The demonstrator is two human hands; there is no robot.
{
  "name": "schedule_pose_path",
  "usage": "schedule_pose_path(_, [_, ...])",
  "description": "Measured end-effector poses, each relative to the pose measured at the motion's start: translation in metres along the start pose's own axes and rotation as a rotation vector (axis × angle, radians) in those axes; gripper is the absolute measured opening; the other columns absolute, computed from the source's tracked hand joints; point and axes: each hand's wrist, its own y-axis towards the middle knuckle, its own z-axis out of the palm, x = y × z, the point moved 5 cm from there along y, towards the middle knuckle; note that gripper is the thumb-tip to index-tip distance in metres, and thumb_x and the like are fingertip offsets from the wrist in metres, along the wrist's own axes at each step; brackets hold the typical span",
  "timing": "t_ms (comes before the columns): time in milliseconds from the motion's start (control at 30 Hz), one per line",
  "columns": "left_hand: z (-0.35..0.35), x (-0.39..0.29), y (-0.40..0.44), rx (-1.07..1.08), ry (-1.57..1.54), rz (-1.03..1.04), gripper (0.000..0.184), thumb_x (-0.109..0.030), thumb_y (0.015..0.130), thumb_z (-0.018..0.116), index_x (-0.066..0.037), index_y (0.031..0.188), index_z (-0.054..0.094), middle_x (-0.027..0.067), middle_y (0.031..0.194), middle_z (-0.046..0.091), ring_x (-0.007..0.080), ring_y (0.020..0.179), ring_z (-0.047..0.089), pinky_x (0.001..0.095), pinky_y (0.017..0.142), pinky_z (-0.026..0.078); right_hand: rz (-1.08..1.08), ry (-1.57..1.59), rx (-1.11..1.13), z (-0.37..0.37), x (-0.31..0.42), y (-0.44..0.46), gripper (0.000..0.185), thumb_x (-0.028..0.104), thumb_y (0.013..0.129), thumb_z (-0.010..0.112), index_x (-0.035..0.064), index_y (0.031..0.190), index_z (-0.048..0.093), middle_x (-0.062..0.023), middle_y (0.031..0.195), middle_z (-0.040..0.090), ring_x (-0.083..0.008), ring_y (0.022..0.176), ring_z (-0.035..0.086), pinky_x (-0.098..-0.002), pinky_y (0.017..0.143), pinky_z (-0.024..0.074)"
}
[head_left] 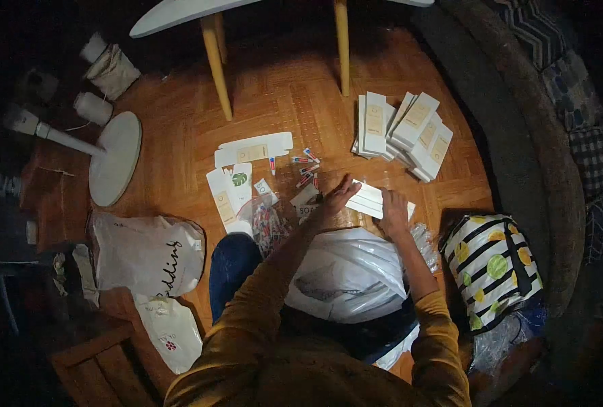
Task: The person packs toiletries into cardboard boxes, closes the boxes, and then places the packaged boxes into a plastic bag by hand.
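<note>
A flat white carton (366, 199) lies at a slant between my two hands, just beyond a white plastic bag (349, 271) at my lap. My left hand (337, 195) touches the carton's left end, fingers together. At its right end, my right hand (393, 209) has its fingers bent round the carton's edge. Several small tubes (305, 161) with red and blue ends lie loose on the floor beyond my left hand. More tubes fill a clear bag (266, 227) to its left. Unfolded white boxes (250, 149) with beige labels lie behind that bag.
Stacked white boxes (413, 129) stand beyond my right hand. At the right is a striped bag with fruit prints (494, 268); at the left, a translucent bag (138, 251) and a round white base (116, 159). A white table (179, 12) stands ahead.
</note>
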Motion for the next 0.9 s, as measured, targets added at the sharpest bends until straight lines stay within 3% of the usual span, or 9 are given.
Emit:
schedule_pose_path(133, [-0.014, -0.018, -0.01, -0.034, -0.284, -0.191, 0.08, -0.051, 0.084, 0.049, 0.002, 0.136, 0.02, 0.0218, 0.141, 0.019, 0.0267, 0.133, 0.017, 0.0342, 0.107, 0.017, 0.194, 0.129, -0.018, -0.022, -0.009, 0.002, 0.074, 0.01, 0.052, 0.075, 0.0004, 0.118, 0.042, -0.0219, 0.102, 0.05, -0.0374, 0.094, 0.048, -0.0441, 0.089, 0.0354])
schedule_pose_path(200, [-0.036, -0.063, -0.054, -0.097, -0.201, 0.081, 0.083, -0.049, 0.078, 0.058, 0.001, 0.135, 0.023, 0.0222, 0.141, 0.02, 0.0299, 0.132, 0.019, 0.0349, 0.107, 0.016, 0.127, 0.288, -0.206, -0.074, 0.001, -0.009, 0.075, 0.012, 0.054, 0.076, -0.0012, 0.118, 0.041, -0.0216, 0.104, 0.052, -0.0342, 0.098, 0.051, -0.0397, 0.09, 0.0377])
schedule_pose_path(267, [-0.039, -0.043, -0.091, 0.019, 0.056, 0.107, 0.085, -0.042, 0.074, 0.067, -0.001, 0.135, 0.025, 0.0227, 0.138, 0.026, 0.0305, 0.13, 0.022, 0.035, 0.107, 0.017, 0.33, 0.9, -0.198, -0.113, 0.014, -0.028, 0.072, 0.014, 0.055, 0.077, -0.0026, 0.116, 0.042, -0.018, 0.11, 0.052, -0.0274, 0.106, 0.049, -0.0339, 0.091, 0.0387])
schedule_pose_path(367, [-0.023, -0.02, -0.136, 0.148, 0.649, 0.032, 0.075, -0.032, 0.072, 0.067, -0.009, 0.134, 0.03, 0.0179, 0.132, 0.038, 0.0304, 0.123, 0.036, 0.0353, 0.102, 0.028, 0.517, 1.147, 0.119, -0.133, 0.052, -0.067, 0.074, 0.013, 0.055, 0.079, -0.002, 0.118, 0.043, -0.0122, 0.112, 0.053, -0.0206, 0.106, 0.049, -0.031, 0.093, 0.0371])
schedule_pose_path(467, [-0.018, 0.032, -0.125, 0.017, 0.652, -0.017, 0.054, -0.025, 0.07, 0.067, -0.007, 0.117, 0.049, 0.0171, 0.113, 0.054, 0.0311, 0.109, 0.05, 0.0371, 0.093, 0.038, 0.415, 1.286, 0.392, -0.116, 0.124, -0.101, 0.073, 0.012, 0.057, 0.077, -0.0002, 0.12, 0.043, -0.0101, 0.108, 0.057, -0.0189, 0.1, 0.053, -0.0306, 0.088, 0.0411])
schedule_pose_path(567, [-0.019, 0.064, -0.104, -0.107, -0.088, 0.114, 0.042, -0.023, 0.073, 0.067, -0.004, 0.108, 0.053, 0.0176, 0.091, 0.06, 0.0317, 0.087, 0.058, 0.0402, 0.076, 0.044, 0.359, 1.276, 0.483, -0.078, 0.155, -0.132, 0.066, 0.012, 0.061, 0.074, 0.0, 0.119, 0.046, -0.0101, 0.106, 0.058, -0.0189, 0.095, 0.057, -0.0299, 0.083, 0.0444])
schedule_pose_path(667, [-0.046, 0.016, -0.115, -0.586, 0.519, 0.226, 0.035, -0.022, 0.073, 0.067, -0.004, 0.1, 0.054, 0.0184, 0.085, 0.059, 0.0336, 0.082, 0.058, 0.0398, 0.073, 0.045, 0.799, 1.572, 0.948, -0.017, 0.137, -0.167, 0.051, 0.02, 0.07, 0.068, 0.0008, 0.115, 0.052, -0.0107, 0.104, 0.061, -0.0183, 0.089, 0.06, -0.0293, 0.08, 0.0464])
schedule_pose_path(767, [-0.054, 0.019, -0.128, -0.664, 0.357, 0.072, 0.036, -0.023, 0.074, 0.067, -0.002, 0.099, 0.053, 0.0182, 0.086, 0.06, 0.0332, 0.085, 0.058, 0.0403, 0.074, 0.045, 0.807, 1.485, 0.927, -0.01, 0.122, -0.171, 0.047, 0.027, 0.073, 0.065, 0.0014, 0.111, 0.054, -0.0101, 0.099, 0.062, -0.0185, 0.086, 0.061, -0.03, 0.077, 0.0484])
schedule_pose_path(900, [-0.017, 0.051, -0.169, -0.581, 0.333, -0.183, 0.077, -0.035, 0.064, 0.073, 0.008, 0.119, 0.04, 0.0282, 0.112, 0.05, 0.0389, 0.105, 0.05, 0.0427, 0.09, 0.039, 0.983, 1.852, 0.609, 0.005, 0.124, -0.142, 0.038, 0.031, 0.074, 0.064, 0.0053, 0.102, 0.058, -0.008, 0.091, 0.064, -0.0197, 0.08, 0.063, -0.0338, 0.073, 0.0513])
